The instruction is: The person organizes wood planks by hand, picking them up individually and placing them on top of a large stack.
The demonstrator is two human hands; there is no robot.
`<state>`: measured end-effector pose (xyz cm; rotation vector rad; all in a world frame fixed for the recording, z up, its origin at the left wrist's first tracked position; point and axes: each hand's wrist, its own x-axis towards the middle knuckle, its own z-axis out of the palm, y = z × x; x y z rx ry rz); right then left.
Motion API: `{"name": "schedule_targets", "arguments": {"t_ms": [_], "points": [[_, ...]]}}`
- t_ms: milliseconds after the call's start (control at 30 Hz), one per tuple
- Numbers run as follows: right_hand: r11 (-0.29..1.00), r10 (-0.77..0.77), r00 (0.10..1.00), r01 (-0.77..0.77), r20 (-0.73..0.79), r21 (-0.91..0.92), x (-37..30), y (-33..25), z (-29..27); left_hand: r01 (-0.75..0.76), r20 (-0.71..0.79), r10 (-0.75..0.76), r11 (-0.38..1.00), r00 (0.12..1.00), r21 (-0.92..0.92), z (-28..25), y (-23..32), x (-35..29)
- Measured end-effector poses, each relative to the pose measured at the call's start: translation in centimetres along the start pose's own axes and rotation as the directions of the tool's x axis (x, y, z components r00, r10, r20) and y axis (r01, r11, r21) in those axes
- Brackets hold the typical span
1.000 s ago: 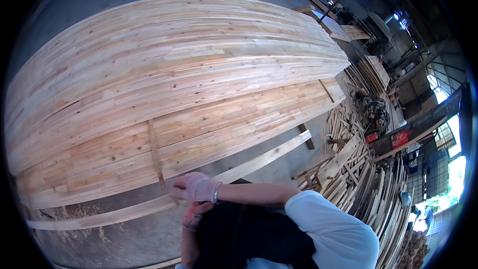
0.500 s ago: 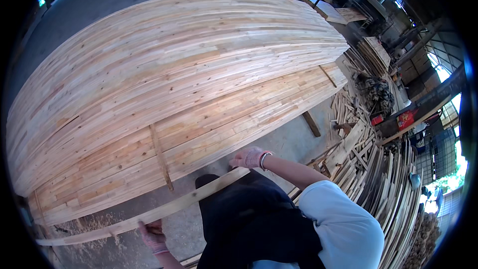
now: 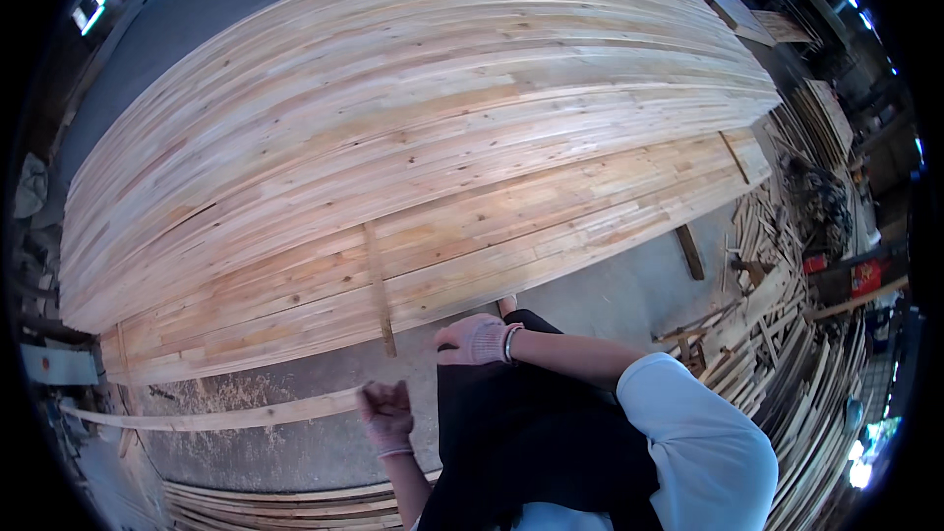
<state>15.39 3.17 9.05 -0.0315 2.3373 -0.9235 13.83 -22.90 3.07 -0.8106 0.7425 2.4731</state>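
My left hand point(image 3: 388, 413), in a pinkish work glove, is closed on the near end of a long thin wooden strip point(image 3: 216, 418). The strip runs off to the left, low over the concrete floor point(image 3: 610, 295). My right hand point(image 3: 474, 339), also gloved and with a bracelet at the wrist, hovers just off the front edge of a big stack of pale planks point(image 3: 423, 138). Its fingers are loosely bent and nothing is in it. A short wooden spacer point(image 3: 379, 285) lies across the stack's lower layer, just left of that hand.
More strips lie in a pile on the floor at the lower left point(image 3: 275, 506). Loose slats and offcuts are heaped along the right side point(image 3: 787, 334). A second spacer point(image 3: 690, 251) sticks out from under the stack at the right. Sawdust is scattered on the floor.
The long strip has shifted left and lower. My right hand has let go of it and drawn back toward my body, while my left hand has come up to grip its near end.
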Motion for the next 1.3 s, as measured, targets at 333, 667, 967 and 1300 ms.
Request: {"name": "schedule_targets", "arguments": {"t_ms": [333,667,967,1300], "points": [[0.934,0.238,0.828,-0.339,-0.508,-0.115,0.1,16.0,-17.4,-0.346,-0.518,0.209,0.921,0.829,-0.182,0.6,3.7,4.8],[0.702,0.136,0.581,-0.628,-0.803,-0.335,2.5,26.7,-30.6,0.081,-0.334,-0.131,0.984,0.934,-0.158,16.1,-10.5,9.5],[0.638,0.183,0.650,-0.650,-0.738,-0.414,3.4,27.1,-33.0,0.096,-0.344,-0.128,0.989,0.930,-0.108,17.0,-10.4,10.8],[0.949,0.172,0.984,-0.178,-0.044,-0.262,-1.8,27.1,-31.3,0.203,0.113,-0.187,0.967,0.976,-0.153,16.1,-10.0,11.8]]}}
